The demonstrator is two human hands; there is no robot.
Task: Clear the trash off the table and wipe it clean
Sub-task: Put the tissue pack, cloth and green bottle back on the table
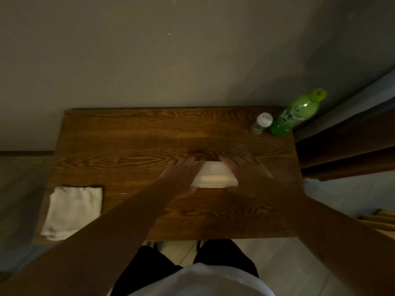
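Observation:
A white lidded food container (213, 176) lies on the brown wooden table (128, 135), a little right of its middle. My left hand (181, 176) holds its left end, fingers over the far edge and thumb at the near side. My right hand (248, 171) holds its right end the same way, dim and slightly blurred. A folded white cloth (72, 212) lies flat at the table's front left corner, apart from both hands. At the back right corner a green plastic bottle (297, 113) with a yellow cap stands upright beside a small clear bottle (261, 122) with a white cap.
The table's far edge meets a plain grey wall. Dark wooden furniture (346, 146) stands close against the table's right side. Pale floor tiles (288, 263) show below the near edge, beside my dark trousers.

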